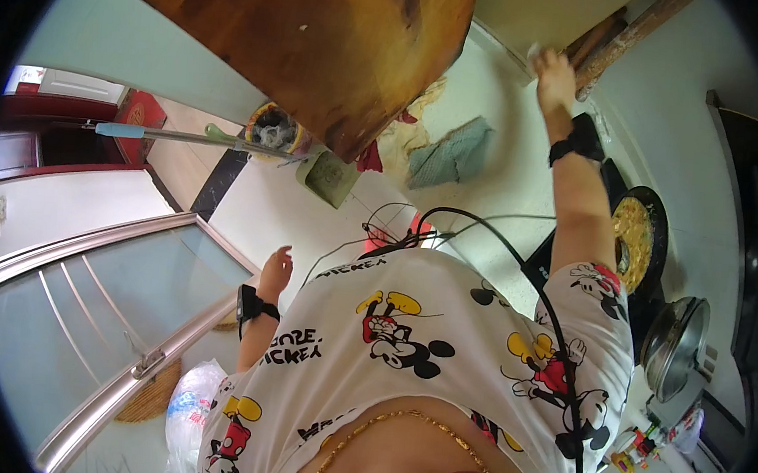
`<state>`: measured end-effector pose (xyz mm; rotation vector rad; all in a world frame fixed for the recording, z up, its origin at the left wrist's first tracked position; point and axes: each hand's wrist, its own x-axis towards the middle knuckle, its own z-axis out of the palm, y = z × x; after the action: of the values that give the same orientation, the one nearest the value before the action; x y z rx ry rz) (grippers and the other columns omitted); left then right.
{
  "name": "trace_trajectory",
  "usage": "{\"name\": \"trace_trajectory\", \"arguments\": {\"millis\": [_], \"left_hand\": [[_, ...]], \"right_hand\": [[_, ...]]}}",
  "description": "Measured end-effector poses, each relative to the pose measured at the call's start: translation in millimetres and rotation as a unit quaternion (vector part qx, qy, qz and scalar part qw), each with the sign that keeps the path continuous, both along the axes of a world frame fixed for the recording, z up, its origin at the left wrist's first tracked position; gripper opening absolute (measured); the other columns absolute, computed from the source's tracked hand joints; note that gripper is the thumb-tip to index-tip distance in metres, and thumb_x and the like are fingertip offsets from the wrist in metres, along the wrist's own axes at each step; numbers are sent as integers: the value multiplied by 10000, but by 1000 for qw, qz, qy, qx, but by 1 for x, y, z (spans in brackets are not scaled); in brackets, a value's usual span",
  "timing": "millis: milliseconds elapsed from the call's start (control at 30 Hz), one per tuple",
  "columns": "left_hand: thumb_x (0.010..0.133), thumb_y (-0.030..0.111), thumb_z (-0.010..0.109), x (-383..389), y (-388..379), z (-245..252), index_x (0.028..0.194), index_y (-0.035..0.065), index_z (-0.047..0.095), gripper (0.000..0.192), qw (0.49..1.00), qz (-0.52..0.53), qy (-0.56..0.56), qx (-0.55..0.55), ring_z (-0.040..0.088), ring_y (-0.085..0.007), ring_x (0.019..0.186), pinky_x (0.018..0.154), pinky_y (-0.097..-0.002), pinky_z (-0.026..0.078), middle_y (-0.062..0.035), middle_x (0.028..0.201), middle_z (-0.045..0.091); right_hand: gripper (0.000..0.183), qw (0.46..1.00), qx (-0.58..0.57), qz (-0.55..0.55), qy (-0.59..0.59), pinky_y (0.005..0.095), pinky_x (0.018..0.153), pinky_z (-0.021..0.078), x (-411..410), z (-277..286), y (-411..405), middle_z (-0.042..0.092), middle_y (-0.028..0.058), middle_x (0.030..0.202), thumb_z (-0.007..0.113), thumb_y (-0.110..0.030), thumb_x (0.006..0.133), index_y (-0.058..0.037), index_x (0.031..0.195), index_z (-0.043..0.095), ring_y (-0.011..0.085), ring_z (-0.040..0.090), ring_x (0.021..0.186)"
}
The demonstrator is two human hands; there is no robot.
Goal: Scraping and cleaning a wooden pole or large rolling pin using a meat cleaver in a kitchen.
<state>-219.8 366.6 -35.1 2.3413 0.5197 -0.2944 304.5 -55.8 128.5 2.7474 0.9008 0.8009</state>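
Note:
My right hand (555, 77) reaches over the far right end of the pale counter (510, 147), beside wooden rods (606, 51) leaning in the corner. A small whitish thing (534, 51) shows at its fingertips, blurred; what it is I cannot tell. Low at my left side, my left hand (276, 270) hangs with loosely bent fingers and nothing visible in it. On the counter lies a grey-green cloth (454, 153), next to a cream cloth (419, 130). To the right of my forearm, a black pan (661, 240) holds yellowish food (633, 238).
A large brown wooden board (313, 41) juts in at top. At left are a waste bin (271, 133), a green dustpan (330, 177), a long handle (181, 137) and a glass door (104, 296). A lidded metal pan (677, 350) stands right; a black cable (485, 227) crosses my front.

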Motion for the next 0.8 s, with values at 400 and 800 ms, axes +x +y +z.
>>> {"name": "trace_trajectory", "arguments": {"millis": [400,800], "left_hand": [[793,73,512,-46,6,1,1115,68,523,322,995,16,83,-45,592,-306,799,710,-372,479,-152,849,610],[768,77,509,-2,22,-8,1082,46,542,318,994,-75,82,-9,601,-322,822,731,-378,482,-174,856,624]], "right_hand": [[182,929,251,-229,148,392,746,449,-78,-128,-37,579,130,916,514,-50,736,-109,857,637,316,527,877],[202,905,328,-140,231,398,688,423,-284,-106,82,501,172,866,612,-44,649,-31,848,581,328,507,801]]}}
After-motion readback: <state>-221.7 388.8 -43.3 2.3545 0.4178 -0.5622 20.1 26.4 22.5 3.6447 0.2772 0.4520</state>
